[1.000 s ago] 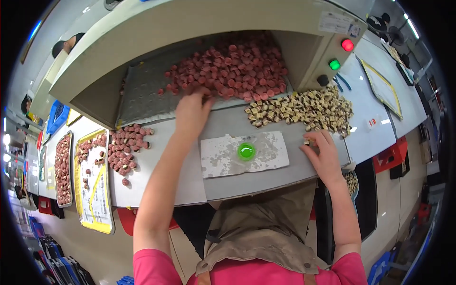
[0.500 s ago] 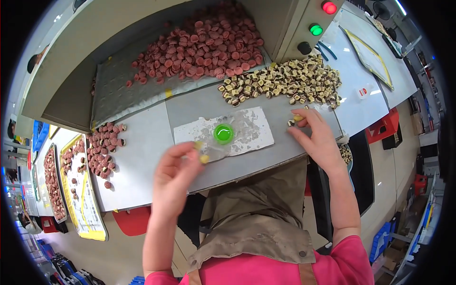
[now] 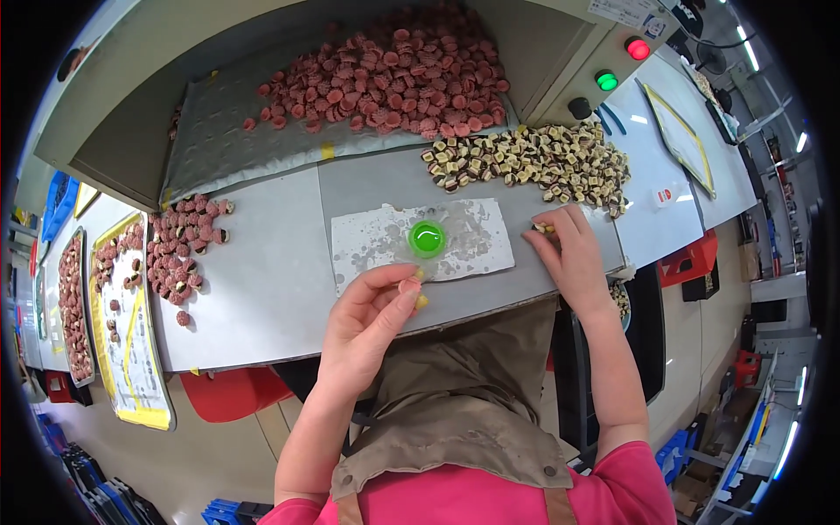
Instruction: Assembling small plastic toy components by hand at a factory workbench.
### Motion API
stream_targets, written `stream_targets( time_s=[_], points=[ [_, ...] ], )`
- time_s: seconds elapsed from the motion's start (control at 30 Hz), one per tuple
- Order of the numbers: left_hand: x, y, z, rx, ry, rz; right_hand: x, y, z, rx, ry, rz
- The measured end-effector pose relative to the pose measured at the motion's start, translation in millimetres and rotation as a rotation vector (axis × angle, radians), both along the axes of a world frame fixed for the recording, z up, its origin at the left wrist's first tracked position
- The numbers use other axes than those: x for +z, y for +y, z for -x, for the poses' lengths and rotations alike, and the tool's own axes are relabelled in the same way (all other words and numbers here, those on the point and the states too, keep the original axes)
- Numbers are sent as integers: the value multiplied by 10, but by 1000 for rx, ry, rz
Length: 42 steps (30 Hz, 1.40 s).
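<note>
My left hand [image 3: 372, 319] is at the near edge of a stained white board [image 3: 477, 254]. Its thumb and fingers are pinched together, with yellow covers on some fingertips; what they hold, if anything, I cannot make out. To the right of the board, my right hand [image 3: 573, 258] pinches a small cream-and-brown block [image 3: 543, 228], mostly hidden by the fingers. A glowing green round pad [image 3: 427, 237] lies on the board between my hands. Beyond my right hand spreads a pile of cream-and-brown blocks [image 3: 551, 162].
A heap of pink ridged cups [image 3: 385, 83] lies on a grey mat [image 3: 236, 162] under a beige housing. Its post carries a red light [image 3: 637, 48] and a green light [image 3: 606, 80]. Pink filled pieces [image 3: 184, 249] sit at left, beside a yellow-edged tray [image 3: 144, 376].
My left hand has shifted right along the board's near edge. My right hand remains beside the block pile, its fingers closer around the small block. The whole view has turned slightly.
</note>
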<state>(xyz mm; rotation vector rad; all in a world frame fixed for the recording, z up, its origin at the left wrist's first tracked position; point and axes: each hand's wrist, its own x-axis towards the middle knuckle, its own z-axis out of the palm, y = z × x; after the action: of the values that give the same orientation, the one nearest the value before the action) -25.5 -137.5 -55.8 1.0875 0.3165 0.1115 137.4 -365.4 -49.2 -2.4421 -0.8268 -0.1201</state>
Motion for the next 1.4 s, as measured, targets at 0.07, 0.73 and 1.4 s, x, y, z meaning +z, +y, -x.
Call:
stream_targets(
  time_s=[0.07, 0.73, 1.4],
  points=[
    [-9, 24, 28, 5, -29, 44, 26, 2, 16, 78, -32, -18],
    [-56, 168, 101, 21, -28, 242, 289, 291, 182, -23, 280, -163],
    [-76, 116, 98, 65, -55, 166, 241, 1012, 188, 520, -120, 4]
  ],
)
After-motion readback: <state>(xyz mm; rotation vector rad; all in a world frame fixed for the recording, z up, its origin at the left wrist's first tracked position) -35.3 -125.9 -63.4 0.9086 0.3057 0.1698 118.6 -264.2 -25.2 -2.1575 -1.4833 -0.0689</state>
